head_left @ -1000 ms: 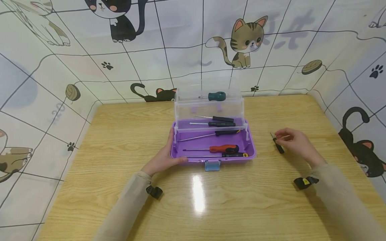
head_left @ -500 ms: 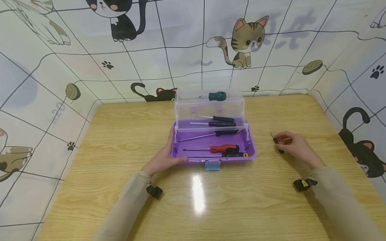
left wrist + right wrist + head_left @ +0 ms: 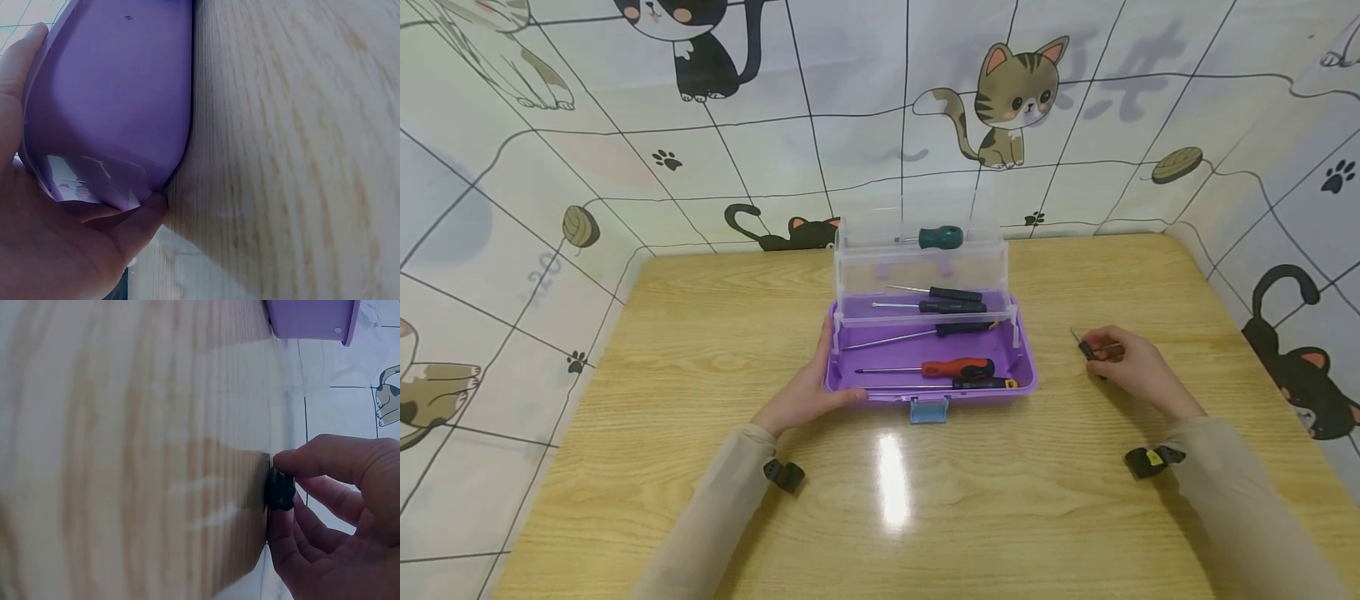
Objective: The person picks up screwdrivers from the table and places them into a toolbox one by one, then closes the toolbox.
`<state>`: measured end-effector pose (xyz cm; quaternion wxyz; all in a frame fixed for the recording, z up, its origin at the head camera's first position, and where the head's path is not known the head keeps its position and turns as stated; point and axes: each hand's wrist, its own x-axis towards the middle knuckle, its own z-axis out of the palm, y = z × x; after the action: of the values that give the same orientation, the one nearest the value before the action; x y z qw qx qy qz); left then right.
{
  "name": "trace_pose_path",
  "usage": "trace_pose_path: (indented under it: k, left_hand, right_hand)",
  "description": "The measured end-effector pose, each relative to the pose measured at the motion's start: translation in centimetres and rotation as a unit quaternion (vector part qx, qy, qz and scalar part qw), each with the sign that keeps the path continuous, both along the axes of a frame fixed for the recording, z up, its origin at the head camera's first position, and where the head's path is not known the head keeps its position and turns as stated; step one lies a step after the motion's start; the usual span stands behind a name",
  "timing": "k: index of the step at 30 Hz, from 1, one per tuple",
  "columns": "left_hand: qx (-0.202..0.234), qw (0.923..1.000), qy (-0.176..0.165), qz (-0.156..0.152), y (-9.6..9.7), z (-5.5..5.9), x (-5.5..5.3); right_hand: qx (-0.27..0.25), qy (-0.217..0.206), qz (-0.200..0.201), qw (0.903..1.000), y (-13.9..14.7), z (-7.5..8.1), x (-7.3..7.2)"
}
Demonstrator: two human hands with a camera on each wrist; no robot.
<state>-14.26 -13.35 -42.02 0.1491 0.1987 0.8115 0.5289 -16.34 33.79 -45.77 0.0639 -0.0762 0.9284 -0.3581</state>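
Note:
A purple toolbox with a raised clear lid stands on the wooden table. My left hand grips its left end, thumb over the front rim; in the left wrist view the fingers wrap round the purple wall. To the right of the box, my right hand pinches a small black-handled screwdriver between thumb and fingers. Its thin shaft points away from me. The right wrist view shows the ribbed end of the black handle close to the tabletop, with the thumb on one side.
Inside the box lie a red-handled screwdriver and several black-handled ones. A green-handled screwdriver shows through the clear lid. A blue latch hangs at the front. Cat-printed sheets enclose the table's back and sides.
My right hand has shifted slightly down along the small screwdriver and its fingers have closed round the handle. The left hand and toolbox have stayed in place.

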Motion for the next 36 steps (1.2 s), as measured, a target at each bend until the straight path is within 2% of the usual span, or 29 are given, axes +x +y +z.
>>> trace_pose_path:
  k: [13, 24, 31, 36]
  left_hand:
    - [-0.016, 0.9998, -0.006, 0.01, 0.0, 0.1, 0.1]
    - [-0.013, 0.9999, 0.0, 0.005, 0.0, 0.0, 0.0]
    - [-0.016, 0.9998, -0.001, 0.007, 0.0, 0.0, 0.0]
    - [-0.016, 0.9999, -0.002, 0.006, 0.0, 0.0, 0.1]
  right_hand:
    - [-0.012, 0.009, -0.007, 0.9999, -0.3, -0.1, -0.3]
    - [-0.026, -0.017, -0.014, 0.9994, -0.8, 0.3, -0.6]
    - [-0.019, -0.01, -0.017, 0.9996, -1.0, 0.6, -1.0]
    - [-0.046, -0.03, -0.019, 0.9983, -1.2, 1.1, -1.2]
